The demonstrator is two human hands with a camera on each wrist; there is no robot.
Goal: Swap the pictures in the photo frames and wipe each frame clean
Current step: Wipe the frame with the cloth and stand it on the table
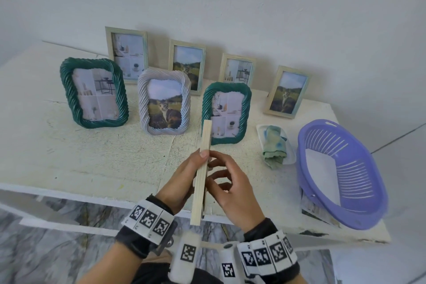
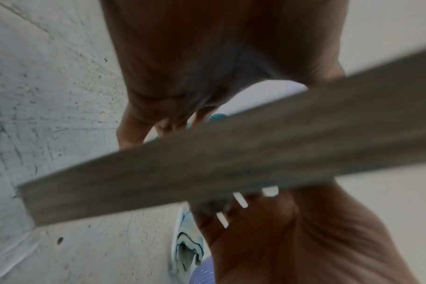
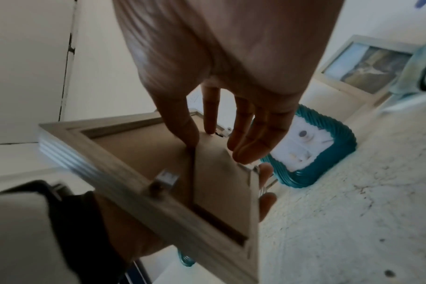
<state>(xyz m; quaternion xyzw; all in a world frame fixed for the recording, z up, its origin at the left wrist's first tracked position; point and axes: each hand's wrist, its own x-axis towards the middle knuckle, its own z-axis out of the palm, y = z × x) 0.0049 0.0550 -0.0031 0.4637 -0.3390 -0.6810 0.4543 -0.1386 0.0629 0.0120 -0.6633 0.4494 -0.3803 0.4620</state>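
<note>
Far-left frame: a large dark green twisted frame stands on the white bench, showing a grid of pale interior photos.
Grey frame: a grey twisted frame just right of it shows a cat in a field.
Back row: four pale wooden frames lean at the wall, two with interiors, two with the cat.
Left hand: grip wrapped round the held wooden frame, thumb on its edge; frame edge-on, above the bench's front edge.
Right hand: fingertips on the frame's brown backing, thumb at the stand's edge.
Small green frame: stands behind the held frame.
Cloth: crumpled on a white tray.
Basket: purple, far right.
Writing: none readable; wristbands carry black-and-white square codes.
</note>
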